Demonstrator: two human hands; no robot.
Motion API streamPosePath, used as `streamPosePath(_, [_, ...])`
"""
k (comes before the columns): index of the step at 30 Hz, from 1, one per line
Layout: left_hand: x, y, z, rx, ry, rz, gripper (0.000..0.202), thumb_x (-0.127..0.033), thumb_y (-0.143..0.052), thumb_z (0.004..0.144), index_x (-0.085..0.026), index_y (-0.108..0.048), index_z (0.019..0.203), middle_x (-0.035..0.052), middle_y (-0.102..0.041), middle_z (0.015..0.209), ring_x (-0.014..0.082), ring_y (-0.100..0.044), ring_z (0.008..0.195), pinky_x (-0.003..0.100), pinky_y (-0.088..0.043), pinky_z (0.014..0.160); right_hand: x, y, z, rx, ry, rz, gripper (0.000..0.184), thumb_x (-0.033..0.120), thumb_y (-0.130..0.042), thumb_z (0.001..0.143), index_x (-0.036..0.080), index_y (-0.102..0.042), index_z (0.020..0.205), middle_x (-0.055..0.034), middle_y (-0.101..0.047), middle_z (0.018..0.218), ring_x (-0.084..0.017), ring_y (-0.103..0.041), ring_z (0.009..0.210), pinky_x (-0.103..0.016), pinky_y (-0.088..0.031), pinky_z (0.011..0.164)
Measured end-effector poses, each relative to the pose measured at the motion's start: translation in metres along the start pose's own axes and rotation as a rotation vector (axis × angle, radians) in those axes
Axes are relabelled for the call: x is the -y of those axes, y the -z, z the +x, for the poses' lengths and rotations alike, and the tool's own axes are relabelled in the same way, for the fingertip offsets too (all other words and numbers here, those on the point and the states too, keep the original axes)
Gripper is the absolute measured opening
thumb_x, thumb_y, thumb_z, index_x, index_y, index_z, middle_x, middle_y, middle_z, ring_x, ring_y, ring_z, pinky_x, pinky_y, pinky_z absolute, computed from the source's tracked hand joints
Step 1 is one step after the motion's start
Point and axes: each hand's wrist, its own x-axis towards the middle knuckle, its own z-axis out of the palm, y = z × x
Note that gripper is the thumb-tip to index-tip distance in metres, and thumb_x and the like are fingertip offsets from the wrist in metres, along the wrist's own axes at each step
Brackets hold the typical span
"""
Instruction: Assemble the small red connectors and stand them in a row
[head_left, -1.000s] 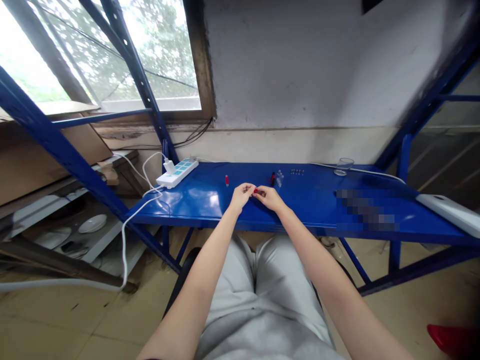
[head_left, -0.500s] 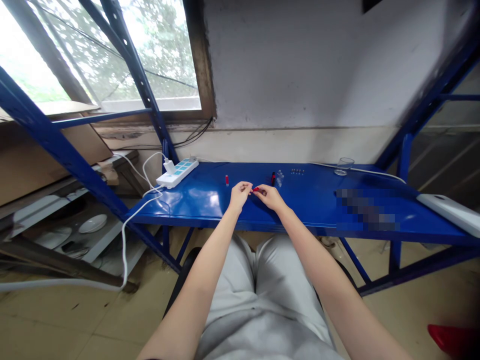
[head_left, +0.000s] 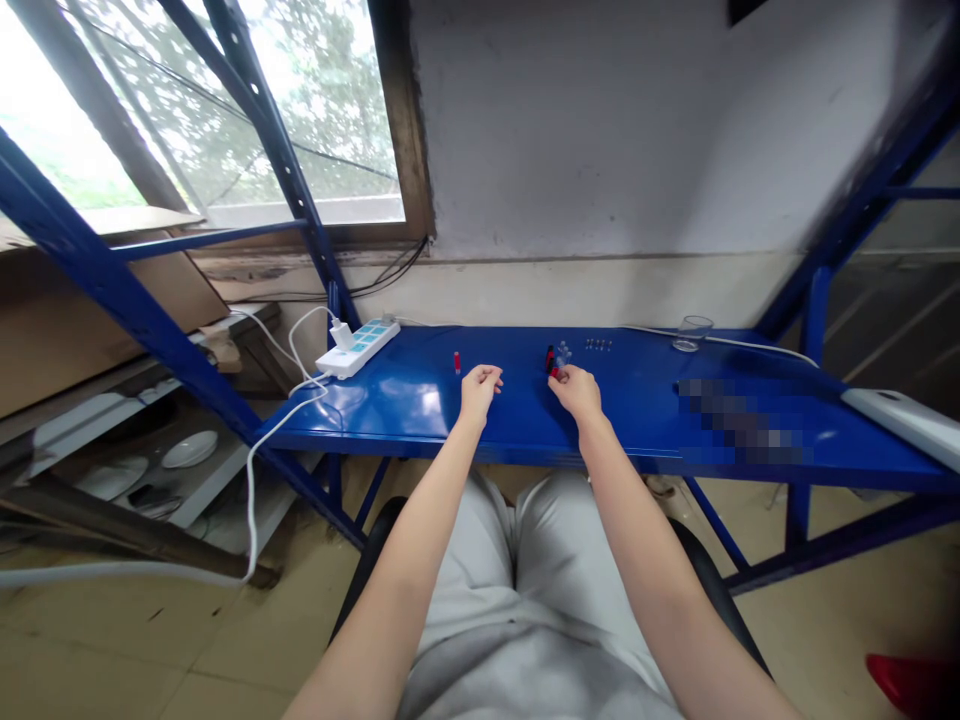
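My left hand (head_left: 480,390) hovers over the front of the blue table (head_left: 405,400), its fingers pinched together; whatever they hold is too small to make out. Farther right, my right hand (head_left: 579,388) grips a small red piece (head_left: 555,373) at its fingertips. Just beyond it lie small black-and-red pieces (head_left: 550,356) and a cluster of clear small pieces (head_left: 564,352). A small red cylinder with a pale lower end (head_left: 457,363) stands beyond my left hand, slightly to its left.
Several tiny pieces (head_left: 598,344) form a row near the back. A clear glass (head_left: 691,334) stands at the back right. A white power strip (head_left: 358,348) with a plug sits at the left end. A blurred-out object (head_left: 739,420) and a white panel (head_left: 904,425) lie to the right.
My hands were together around a red piece. The right hand has moved away to the right with a red piece, beside the black-and-red pieces. The left hand has stayed nearly in place.
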Motion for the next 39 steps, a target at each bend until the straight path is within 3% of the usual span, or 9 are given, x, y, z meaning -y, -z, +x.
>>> streamPosePath(5, [0.0018,-0.0004,0.0011,0.014,0.01,0.005,0.012,-0.025,-0.057,0.069,-0.015,-0.06,0.074,-0.0006,-0.056,0.059,0.0058,-0.047,0.047,0.019,-0.031,0.046,0.0007,0.0007,0.0006,0.028,-0.083,-0.097,0.016,0.033,-0.051,0.076,0.019,-0.059,0.072,-0.0063,-0.063,0.072,-0.019,-0.058,0.072,-0.025,-0.034,0.057])
streamPosePath(27, [0.0005,-0.0015,-0.0016,0.046,0.005,0.054,0.012,-0.026,-0.057,0.068,-0.015,-0.06,0.073,-0.0006,-0.056,0.059,0.006,-0.047,0.047,0.019,-0.034,0.047,0.0057,-0.0039,0.007,0.057,-0.047,-0.141,0.02,0.036,-0.048,0.082,0.02,-0.061,0.079,-0.0057,-0.065,0.076,-0.021,-0.06,0.078,-0.03,-0.037,0.067])
streamPosePath(32, [-0.0001,-0.0016,-0.0018,0.044,0.003,0.057,0.012,-0.027,-0.057,0.068,-0.015,-0.059,0.071,-0.001,-0.056,0.058,0.0061,-0.047,0.047,0.019,-0.033,0.047,0.0037,-0.0004,0.0035,0.068,-0.121,-0.108,0.022,0.04,-0.049,0.082,0.021,-0.061,0.082,-0.0051,-0.066,0.083,-0.022,-0.059,0.086,-0.034,-0.035,0.076])
streamPosePath(39, [-0.0002,-0.0015,-0.0015,0.05,0.007,0.056,0.012,-0.027,-0.058,0.068,-0.015,-0.059,0.071,-0.001,-0.056,0.058,0.006,-0.047,0.046,0.019,-0.033,0.047,-0.0019,-0.0014,0.0022,0.035,-0.216,-0.095,0.019,0.026,-0.045,0.084,0.02,-0.06,0.094,-0.0074,-0.065,0.096,-0.023,-0.057,0.095,-0.036,-0.034,0.08])
